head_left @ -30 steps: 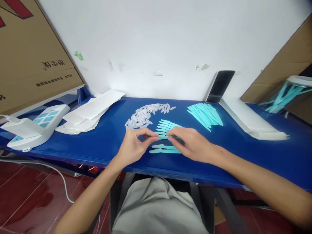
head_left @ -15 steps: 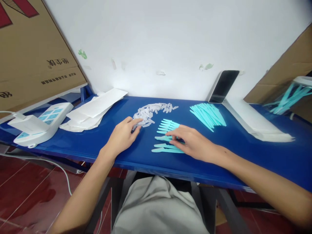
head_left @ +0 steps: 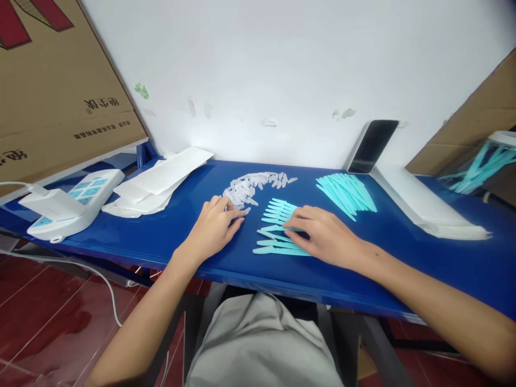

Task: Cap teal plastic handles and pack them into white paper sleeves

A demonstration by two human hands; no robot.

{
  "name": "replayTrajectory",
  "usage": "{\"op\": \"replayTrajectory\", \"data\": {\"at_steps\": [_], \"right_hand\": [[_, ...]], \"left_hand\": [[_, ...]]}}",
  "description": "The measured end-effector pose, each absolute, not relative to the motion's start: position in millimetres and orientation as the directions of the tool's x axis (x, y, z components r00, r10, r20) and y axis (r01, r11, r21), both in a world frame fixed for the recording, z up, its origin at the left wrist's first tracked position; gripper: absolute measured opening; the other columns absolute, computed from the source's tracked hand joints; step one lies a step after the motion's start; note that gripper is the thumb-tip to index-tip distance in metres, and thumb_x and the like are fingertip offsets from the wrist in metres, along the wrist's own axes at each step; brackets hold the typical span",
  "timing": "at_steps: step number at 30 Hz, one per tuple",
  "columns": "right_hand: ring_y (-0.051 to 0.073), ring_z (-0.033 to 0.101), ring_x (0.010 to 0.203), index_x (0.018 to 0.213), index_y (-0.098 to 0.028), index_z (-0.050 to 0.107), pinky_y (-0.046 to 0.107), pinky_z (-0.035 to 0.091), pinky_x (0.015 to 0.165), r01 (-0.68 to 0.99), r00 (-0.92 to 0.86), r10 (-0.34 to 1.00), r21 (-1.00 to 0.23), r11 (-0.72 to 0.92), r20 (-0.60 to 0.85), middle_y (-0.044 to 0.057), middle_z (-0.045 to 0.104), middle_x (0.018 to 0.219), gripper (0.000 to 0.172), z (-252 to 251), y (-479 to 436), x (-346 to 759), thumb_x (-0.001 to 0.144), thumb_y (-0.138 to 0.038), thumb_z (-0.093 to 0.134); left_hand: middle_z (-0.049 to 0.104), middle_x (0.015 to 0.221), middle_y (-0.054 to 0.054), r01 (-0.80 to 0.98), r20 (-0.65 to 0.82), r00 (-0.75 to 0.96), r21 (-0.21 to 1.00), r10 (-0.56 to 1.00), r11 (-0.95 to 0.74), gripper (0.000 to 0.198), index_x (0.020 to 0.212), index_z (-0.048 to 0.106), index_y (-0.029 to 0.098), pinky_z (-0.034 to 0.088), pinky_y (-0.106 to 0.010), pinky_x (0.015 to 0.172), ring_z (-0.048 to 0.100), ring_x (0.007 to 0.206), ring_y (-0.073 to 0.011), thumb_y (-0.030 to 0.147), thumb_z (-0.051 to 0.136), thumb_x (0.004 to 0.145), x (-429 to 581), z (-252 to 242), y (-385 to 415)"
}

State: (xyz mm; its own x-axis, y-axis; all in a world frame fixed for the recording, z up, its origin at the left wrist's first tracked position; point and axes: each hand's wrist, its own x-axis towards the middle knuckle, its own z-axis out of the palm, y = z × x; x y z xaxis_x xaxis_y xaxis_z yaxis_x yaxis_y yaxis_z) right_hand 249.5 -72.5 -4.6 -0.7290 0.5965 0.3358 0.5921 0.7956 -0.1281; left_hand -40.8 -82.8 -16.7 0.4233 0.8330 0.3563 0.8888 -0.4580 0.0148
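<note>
Left grip [head_left: 213, 223]: my fingertips meet a small translucent white plastic cap [head_left: 247, 211] at two o'clock; clamped, I cannot tell.
Right grip [head_left: 320, 234]: seemingly pinched on a slim turquoise plastic stick [head_left: 276, 228], nine o'clock.
Neighbouring sticks [head_left: 278, 250]: my brushing sideways could skew them.

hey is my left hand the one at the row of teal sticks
No, the left hand is by the white pieces, while the right hand is at the teal row.
</note>
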Motion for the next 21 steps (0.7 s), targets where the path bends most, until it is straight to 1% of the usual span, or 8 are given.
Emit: {"op": "replayTrajectory", "data": {"at_steps": [2,4,5,7,9,11,15,21], "right_hand": [[0.024,0.066,0.087,0.106,-0.017,0.076,0.038,0.049,0.075,0.592,-0.73,0.6,-0.134,0.794,0.328,0.01,0.071,0.096,0.027,-3.0,-73.3,249.8,0.103,-0.03,0.053],[0.024,0.067,0.088,0.105,-0.016,0.076,0.038,0.049,0.076,0.587,-0.735,0.599,-0.145,0.797,0.317,0.01,0.072,0.097,0.026,-1.0,-75.0,249.7,0.102,-0.033,0.057],[0.024,0.067,0.088,0.104,-0.016,0.076,0.039,0.049,0.077,0.583,-0.74,0.596,-0.146,0.799,0.31,0.01,0.072,0.098,0.025,-0.1,-75.8,249.6,0.101,-0.033,0.058],[0.024,0.067,0.089,0.101,-0.017,0.077,0.039,0.049,0.078,0.573,-0.752,0.588,-0.145,0.806,0.297,0.009,0.072,0.097,0.022,0.8,-76.5,249.5,0.1,-0.032,0.06],[0.024,0.068,0.088,0.098,-0.017,0.077,0.039,0.049,0.079,0.555,-0.769,0.574,-0.151,0.818,0.282,0.008,0.072,0.097,0.02,0.7,-75.8,249.7,0.099,-0.028,0.061],[0.023,0.068,0.087,0.097,-0.018,0.076,0.038,0.049,0.08,0.53,-0.79,0.552,-0.154,0.834,0.268,0.008,0.072,0.095,0.021,0.3,-73.9,250.0,0.101,-0.025,0.057],[0.022,0.067,0.084,0.098,-0.018,0.075,0.036,0.048,0.078,0.502,-0.818,0.519,-0.133,0.854,0.247,0.007,0.073,0.094,0.026,0.5,-71.0,250.9,0.105,-0.025,0.051],[0.023,0.068,0.086,0.105,-0.017,0.073,0.036,0.048,0.079,0.526,-0.81,0.549,-0.161,0.835,0.206,0.008,0.073,0.099,0.022,2.1,-71.3,251.6,0.104,-0.029,0.055]], "left_hand": [[0.062,0.101,-0.01,0.873,0.375,0.441,0.032,0.816,-0.486,0.034,0.11,0.08,0.022,0.039,-0.039,0.08,0.052,0.094,-0.0267,0.036,0.049,0.107,-39.2,-16.3,-82.9],[0.065,0.099,-0.009,0.864,0.381,0.448,0.047,0.809,-0.501,0.032,0.101,0.08,0.021,0.038,-0.039,0.081,0.054,0.094,-0.0258,0.037,0.053,0.106,-36.8,-16.2,-83.4],[0.066,0.1,-0.009,0.864,0.38,0.446,0.052,0.81,-0.5,0.031,0.101,0.08,0.021,0.038,-0.039,0.082,0.055,0.094,-0.0258,0.038,0.054,0.106,-35.8,-16.4,-83.7],[0.068,0.104,-0.009,0.873,0.377,0.429,0.062,0.821,-0.484,0.03,0.108,0.078,0.021,0.038,-0.04,0.083,0.056,0.096,-0.0263,0.039,0.055,0.105,-34.3,-16.8,-84.3],[0.068,0.106,-0.009,0.883,0.366,0.412,0.066,0.835,-0.465,0.032,0.118,0.077,0.021,0.039,-0.04,0.083,0.056,0.097,-0.0268,0.041,0.054,0.106,-34.1,-17.2,-84.8],[0.068,0.106,-0.01,0.885,0.354,0.413,0.061,0.839,-0.462,0.035,0.121,0.077,0.022,0.038,-0.039,0.082,0.056,0.097,-0.0268,0.041,0.052,0.107,-34.7,-17.5,-85.0],[0.066,0.102,-0.009,0.873,0.361,0.436,0.051,0.824,-0.484,0.033,0.117,0.079,0.023,0.037,-0.038,0.081,0.055,0.096,-0.0262,0.039,0.052,0.107,-36.0,-17.9,-84.6],[0.067,0.102,-0.007,0.86,0.367,0.432,0.108,0.824,-0.499,0.026,0.11,0.078,0.021,0.038,-0.039,0.084,0.056,0.096,-0.0256,0.034,0.056,0.106,-35.5,-18.0,-83.4]]}}
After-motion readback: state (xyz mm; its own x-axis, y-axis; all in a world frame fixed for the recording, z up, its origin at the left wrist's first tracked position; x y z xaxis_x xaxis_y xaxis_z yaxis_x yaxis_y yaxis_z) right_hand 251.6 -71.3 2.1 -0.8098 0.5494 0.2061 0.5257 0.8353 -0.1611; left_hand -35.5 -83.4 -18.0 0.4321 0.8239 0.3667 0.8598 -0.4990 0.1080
